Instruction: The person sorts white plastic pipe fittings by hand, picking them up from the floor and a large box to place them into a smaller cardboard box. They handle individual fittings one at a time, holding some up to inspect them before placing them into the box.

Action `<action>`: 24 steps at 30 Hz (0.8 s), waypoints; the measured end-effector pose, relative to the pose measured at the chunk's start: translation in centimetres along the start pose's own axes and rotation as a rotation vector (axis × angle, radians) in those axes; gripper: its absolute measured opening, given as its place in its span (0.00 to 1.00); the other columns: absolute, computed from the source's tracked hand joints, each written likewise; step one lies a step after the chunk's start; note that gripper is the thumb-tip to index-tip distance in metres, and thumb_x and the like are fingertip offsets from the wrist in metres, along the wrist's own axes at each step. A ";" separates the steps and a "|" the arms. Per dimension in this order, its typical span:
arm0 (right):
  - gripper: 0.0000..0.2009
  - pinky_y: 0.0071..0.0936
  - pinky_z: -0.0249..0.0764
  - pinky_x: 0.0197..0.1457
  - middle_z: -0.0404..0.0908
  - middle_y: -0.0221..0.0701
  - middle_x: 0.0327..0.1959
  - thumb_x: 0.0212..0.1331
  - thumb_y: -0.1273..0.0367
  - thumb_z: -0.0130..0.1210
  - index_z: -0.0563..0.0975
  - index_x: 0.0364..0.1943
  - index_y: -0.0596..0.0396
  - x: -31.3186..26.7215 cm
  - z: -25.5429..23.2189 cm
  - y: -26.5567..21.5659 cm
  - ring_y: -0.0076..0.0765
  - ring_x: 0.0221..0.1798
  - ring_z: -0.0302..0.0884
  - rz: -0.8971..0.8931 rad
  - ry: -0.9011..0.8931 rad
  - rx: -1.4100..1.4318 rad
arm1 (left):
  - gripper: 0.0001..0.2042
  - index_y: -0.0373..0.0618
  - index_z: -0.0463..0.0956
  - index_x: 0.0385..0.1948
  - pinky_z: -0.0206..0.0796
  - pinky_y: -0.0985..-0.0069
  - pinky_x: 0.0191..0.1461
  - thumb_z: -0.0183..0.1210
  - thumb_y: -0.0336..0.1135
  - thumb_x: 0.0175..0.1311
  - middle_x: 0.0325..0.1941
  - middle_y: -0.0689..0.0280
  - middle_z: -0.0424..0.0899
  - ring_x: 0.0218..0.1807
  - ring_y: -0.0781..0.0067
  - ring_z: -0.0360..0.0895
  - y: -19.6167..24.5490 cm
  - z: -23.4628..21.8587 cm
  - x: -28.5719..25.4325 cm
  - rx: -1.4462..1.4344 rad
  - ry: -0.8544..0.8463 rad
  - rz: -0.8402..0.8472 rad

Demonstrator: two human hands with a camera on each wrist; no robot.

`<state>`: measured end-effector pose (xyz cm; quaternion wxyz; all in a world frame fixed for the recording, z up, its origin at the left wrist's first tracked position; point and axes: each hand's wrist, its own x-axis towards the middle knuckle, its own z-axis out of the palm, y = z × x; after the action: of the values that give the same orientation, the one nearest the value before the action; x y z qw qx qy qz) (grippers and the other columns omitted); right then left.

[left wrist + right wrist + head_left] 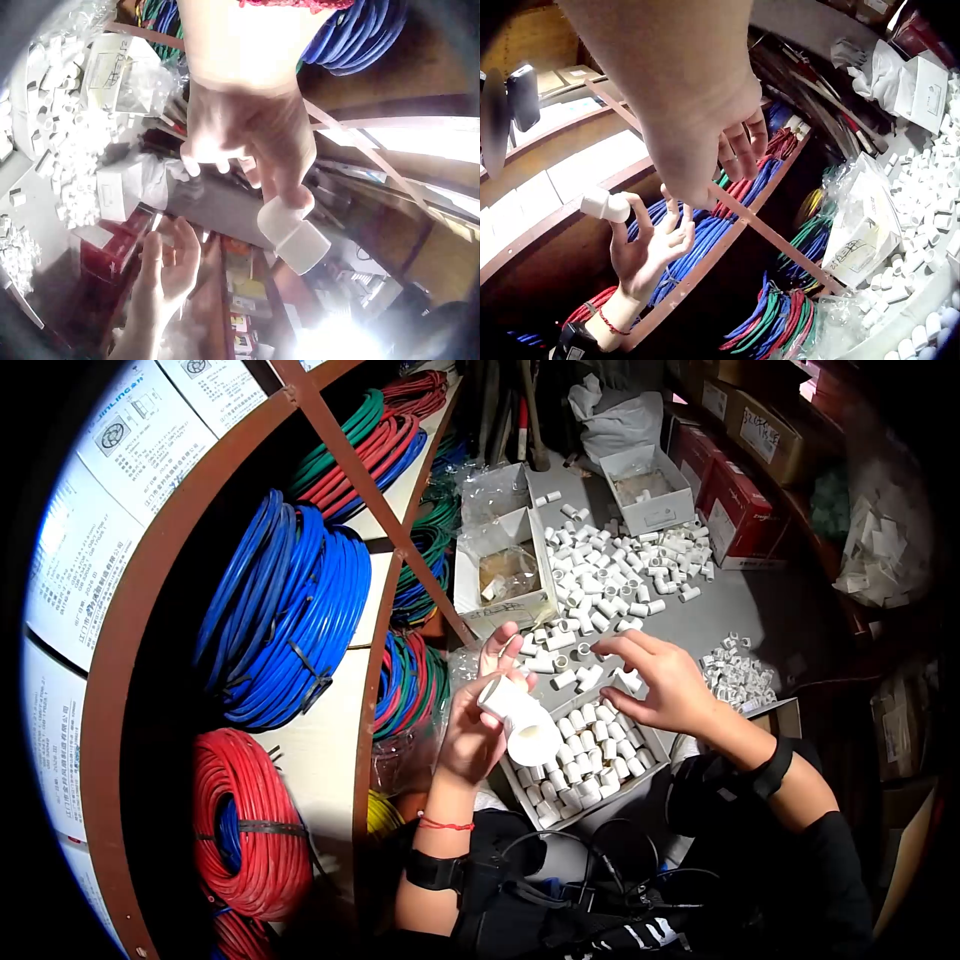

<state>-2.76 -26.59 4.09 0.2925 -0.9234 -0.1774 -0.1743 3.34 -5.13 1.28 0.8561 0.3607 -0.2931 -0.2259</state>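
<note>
Left hand (470, 725) holds a white fitting (522, 722) beside blue cable coils (285, 615).

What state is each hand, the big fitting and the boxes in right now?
Left hand: holds the large white fitting, other fingers spread.
Right hand: over the tray box, fingers curled.
Tray box: open, part-filled with upright small fittings.
Box by the shelf: open.
Far box: open.

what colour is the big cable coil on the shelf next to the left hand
Blue. The large cable coil on the shelf shows best in the head view, left of the left hand.
</note>
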 end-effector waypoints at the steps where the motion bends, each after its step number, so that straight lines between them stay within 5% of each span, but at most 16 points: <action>1: 0.16 0.29 0.67 0.30 0.70 0.32 0.30 0.40 0.69 0.54 0.68 0.37 0.52 0.0 0.0 0.0 0.39 0.31 0.70 0.007 -0.006 -0.002 | 0.15 0.47 0.74 0.31 0.49 0.63 0.59 0.61 0.41 0.40 0.61 0.68 0.47 0.63 0.69 0.42 0.1 0.1 0.0 -0.004 -0.001 0.006; 3: 0.14 0.29 0.67 0.29 0.70 0.32 0.29 0.40 0.69 0.54 0.69 0.35 0.52 -0.1 0.0 0.0 0.39 0.29 0.70 -0.002 0.008 0.009 | 0.12 0.47 0.73 0.29 0.49 0.61 0.59 0.61 0.37 0.41 0.60 0.67 0.49 0.63 0.67 0.43 0.4 0.6 -0.1 -0.033 0.098 -0.033; 6: 0.11 0.28 0.66 0.29 0.70 0.31 0.28 0.40 0.70 0.54 0.70 0.31 0.53 0.1 0.0 -0.1 0.38 0.28 0.70 -0.018 0.014 0.017 | 0.12 0.46 0.73 0.29 0.49 0.62 0.59 0.61 0.34 0.40 0.60 0.66 0.51 0.63 0.68 0.43 0.4 0.1 -0.1 -0.049 -0.014 0.017; 7: 0.11 0.28 0.66 0.29 0.70 0.31 0.28 0.40 0.70 0.53 0.70 0.31 0.53 0.1 -0.1 -0.2 0.38 0.28 0.69 -0.025 0.015 0.016 | 0.11 0.46 0.73 0.28 0.49 0.62 0.59 0.61 0.32 0.39 0.60 0.67 0.51 0.63 0.68 0.43 0.7 0.7 -0.1 -0.065 0.117 -0.055; 14: 0.08 0.29 0.66 0.28 0.70 0.31 0.25 0.40 0.69 0.53 0.71 0.27 0.54 -0.3 0.2 0.3 0.38 0.27 0.69 -0.049 -0.011 -0.020 | 0.19 0.48 0.73 0.33 0.53 0.68 0.57 0.62 0.45 0.38 0.61 0.66 0.47 0.61 0.68 0.47 -0.1 -0.1 0.0 0.147 0.078 0.033; 22: 0.21 0.26 0.68 0.27 0.75 0.31 0.25 0.35 0.53 0.57 0.73 0.30 0.54 -0.8 0.7 -1.4 0.35 0.25 0.72 0.126 -0.116 0.188 | 0.23 0.42 0.74 0.31 0.32 0.64 0.61 0.60 0.52 0.40 0.57 0.58 0.51 0.60 0.61 0.44 -0.1 0.0 0.7 0.801 0.104 0.101; 24: 0.22 0.24 0.67 0.25 0.75 0.32 0.21 0.34 0.53 0.58 0.73 0.29 0.57 -1.0 0.9 -1.5 0.32 0.22 0.72 0.176 -0.109 0.236 | 0.21 0.44 0.75 0.31 0.36 0.63 0.60 0.60 0.50 0.40 0.56 0.58 0.51 0.59 0.59 0.46 -0.2 -0.2 0.7 0.949 0.092 0.104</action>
<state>-4.05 -25.11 3.70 0.4030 -0.9026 -0.1308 -0.0754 3.92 -5.53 1.25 0.6192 0.7062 -0.3433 -0.0081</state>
